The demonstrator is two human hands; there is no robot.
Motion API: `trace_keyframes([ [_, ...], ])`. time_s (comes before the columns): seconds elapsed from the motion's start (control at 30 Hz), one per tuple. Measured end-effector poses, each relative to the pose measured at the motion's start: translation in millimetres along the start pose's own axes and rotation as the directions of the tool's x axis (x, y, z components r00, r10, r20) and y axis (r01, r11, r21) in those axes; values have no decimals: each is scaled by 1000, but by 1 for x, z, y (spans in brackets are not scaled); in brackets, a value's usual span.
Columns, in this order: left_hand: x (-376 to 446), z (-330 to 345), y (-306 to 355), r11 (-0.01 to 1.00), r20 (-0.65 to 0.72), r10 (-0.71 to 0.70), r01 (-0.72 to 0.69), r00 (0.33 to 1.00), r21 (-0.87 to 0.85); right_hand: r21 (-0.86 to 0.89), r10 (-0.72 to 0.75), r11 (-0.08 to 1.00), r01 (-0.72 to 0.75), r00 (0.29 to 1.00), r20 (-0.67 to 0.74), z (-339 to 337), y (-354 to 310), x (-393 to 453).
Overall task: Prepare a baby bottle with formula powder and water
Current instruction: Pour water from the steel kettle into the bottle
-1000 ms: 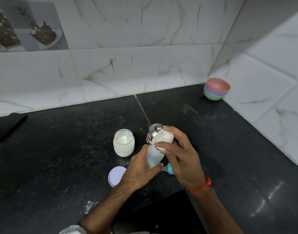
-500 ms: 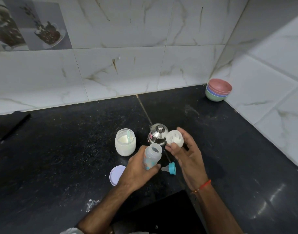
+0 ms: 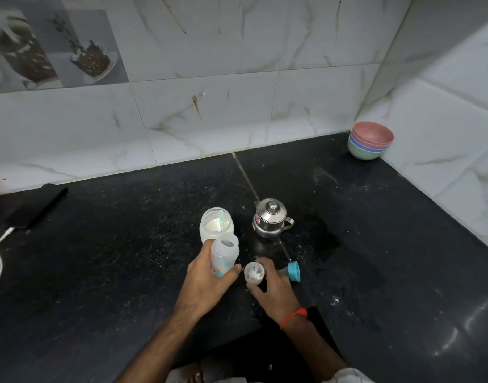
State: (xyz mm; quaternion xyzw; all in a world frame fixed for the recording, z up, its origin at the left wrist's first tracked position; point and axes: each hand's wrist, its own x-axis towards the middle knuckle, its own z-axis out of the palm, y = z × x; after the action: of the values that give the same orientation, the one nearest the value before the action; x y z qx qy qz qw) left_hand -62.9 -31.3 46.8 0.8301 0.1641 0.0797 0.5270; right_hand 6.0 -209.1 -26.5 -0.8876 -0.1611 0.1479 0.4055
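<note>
Baby bottle [image 3: 224, 258]: open-mouthed, tilted, gripped in left hand [image 3: 208, 283] above the counter [image 3: 127, 258]. Right hand [image 3: 273, 286] pinches small cap [image 3: 254, 273]. Risk: tilt spills contents; powder jar [image 3: 216, 225] stands just behind, easily knocked.

The translucent white bottle [image 3: 224, 256] in the left hand [image 3: 207, 283] carries blue and red prints. Just right of the right hand [image 3: 273, 288] lies a turquoise nipple ring [image 3: 293, 271]. The table [image 3: 113, 258] is speckled black. Far beyond, the stacked bowls [image 3: 370, 140] are pink, blue and green.
</note>
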Motion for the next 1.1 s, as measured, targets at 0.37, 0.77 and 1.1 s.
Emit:
trace_keyframes([
  [0.37,-2,0,-3,1000,3,18,-18,1000,-25,55,-174,974,220,880,-442,-63,-28,29],
  [0.77,8,11,8,994,21,83,-81,996,-79,476,384,831,-287,916,-118,-80,3,113],
  [1.1,23,12,12,993,8,92,-91,996,-69,712,329,683,-162,939,-102,-96,-5,107],
])
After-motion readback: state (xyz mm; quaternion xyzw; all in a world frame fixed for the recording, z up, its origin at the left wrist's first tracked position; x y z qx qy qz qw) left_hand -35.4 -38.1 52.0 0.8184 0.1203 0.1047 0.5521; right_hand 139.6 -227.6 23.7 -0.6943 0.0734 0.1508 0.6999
